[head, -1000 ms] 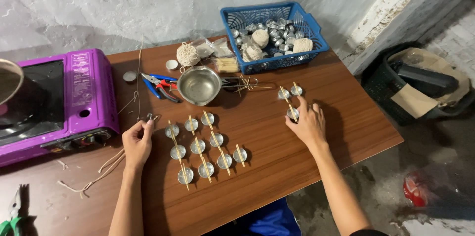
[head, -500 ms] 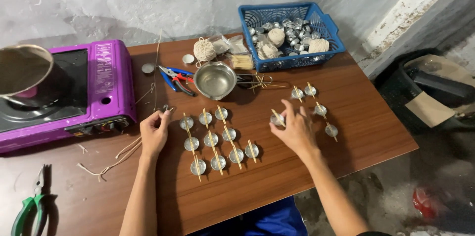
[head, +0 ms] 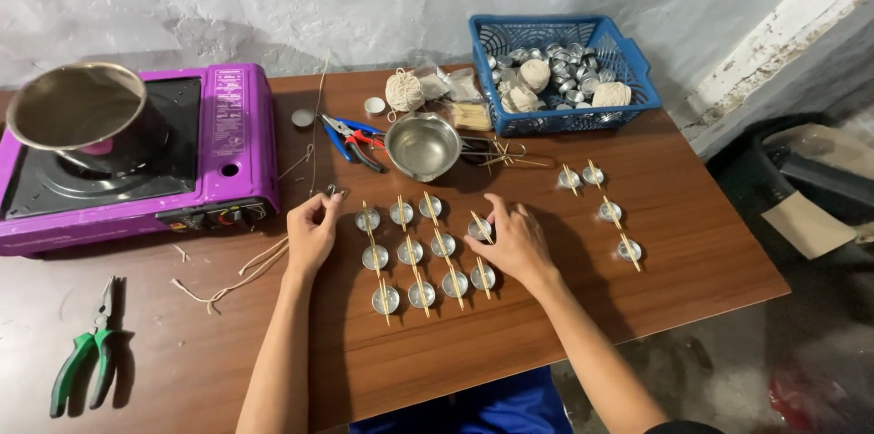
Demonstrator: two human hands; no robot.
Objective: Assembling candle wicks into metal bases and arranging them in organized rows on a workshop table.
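Note:
Several small metal candle cups [head: 414, 256], each with a wooden stick laid across, stand in rows on the brown table [head: 546, 343]. My right hand [head: 510, 238] rests at the right end of these rows, fingers on a cup and stick [head: 480, 228]. My left hand [head: 312, 229] sits at the left end of the rows and pinches a small metal piece [head: 331, 191] between its fingertips. More cups with sticks [head: 608, 212] lie apart to the right.
A purple gas stove [head: 182, 161] carries a steel pot [head: 77, 111] at left. A steel bowl [head: 422, 144], blue-and-red pliers [head: 350, 138], twine ball [head: 404, 90] and blue basket [head: 628, 79] of cups stand at the back. Green pliers [head: 86, 357] and loose string [head: 237, 275] lie front left.
My right hand has moved left from the separate cups at the right to the end of the main rows. The view has shifted leftward, showing more of the stove.

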